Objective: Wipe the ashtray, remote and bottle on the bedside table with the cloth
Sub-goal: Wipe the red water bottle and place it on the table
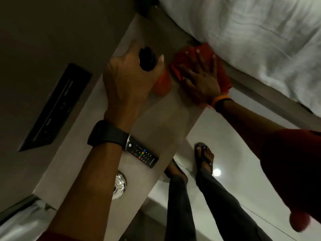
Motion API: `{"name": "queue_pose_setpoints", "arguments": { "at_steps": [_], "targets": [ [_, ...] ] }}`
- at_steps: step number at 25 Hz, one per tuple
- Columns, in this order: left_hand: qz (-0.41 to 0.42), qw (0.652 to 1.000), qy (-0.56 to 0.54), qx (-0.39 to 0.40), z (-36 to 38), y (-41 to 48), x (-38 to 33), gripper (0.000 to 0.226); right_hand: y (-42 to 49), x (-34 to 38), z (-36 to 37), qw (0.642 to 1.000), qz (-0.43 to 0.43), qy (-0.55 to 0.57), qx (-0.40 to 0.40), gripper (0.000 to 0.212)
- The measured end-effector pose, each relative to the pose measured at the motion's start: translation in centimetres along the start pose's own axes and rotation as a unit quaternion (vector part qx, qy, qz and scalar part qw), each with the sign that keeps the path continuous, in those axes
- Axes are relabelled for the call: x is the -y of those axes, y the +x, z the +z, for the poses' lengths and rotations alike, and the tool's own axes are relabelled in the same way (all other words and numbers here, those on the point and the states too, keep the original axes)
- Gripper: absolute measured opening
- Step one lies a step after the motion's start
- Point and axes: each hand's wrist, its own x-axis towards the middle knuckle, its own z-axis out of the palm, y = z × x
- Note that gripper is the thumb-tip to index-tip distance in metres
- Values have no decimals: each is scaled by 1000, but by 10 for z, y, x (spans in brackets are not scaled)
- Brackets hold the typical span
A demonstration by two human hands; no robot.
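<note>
My left hand (128,80) grips an orange bottle (162,86) with a black cap, held above the bedside table (166,126). My right hand (199,75) lies flat, fingers spread, on an orange-red cloth (180,60) pressed onto the table's far end by the bed. A black remote (143,153) lies on the table just under my left wrist. A shiny metal ashtray (119,186) sits nearer, partly hidden by my left forearm.
A white bed (260,40) borders the table on the right. A dark switch panel (55,106) is set in the wall on the left. My legs and sandalled feet (203,157) stand on the glossy floor (234,153) beside the table.
</note>
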Motion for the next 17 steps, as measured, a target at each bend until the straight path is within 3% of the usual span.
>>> {"name": "queue_pose_setpoints", "arguments": {
  "at_steps": [4,7,10,13,15,17],
  "targets": [
    [57,996,-10,63,-2,-2,-10,48,-18,-6,-4,999,-41,4,2,53],
    [87,988,56,112,-11,4,-7,56,-52,2,-3,998,-48,46,4,53],
    [49,981,57,180,-17,1,-1,68,-90,14,-12,989,-90,112,32,48],
    [8,990,-1,139,-14,-16,1,84,-120,24,-24,971,-96,210,66,40],
    [-37,996,-39,77,-10,-41,2,93,-136,32,-35,921,29,374,106,31],
    [-102,990,-97,29,-1,-74,2,93,-145,40,-50,791,184,567,138,21]
  ]
}}
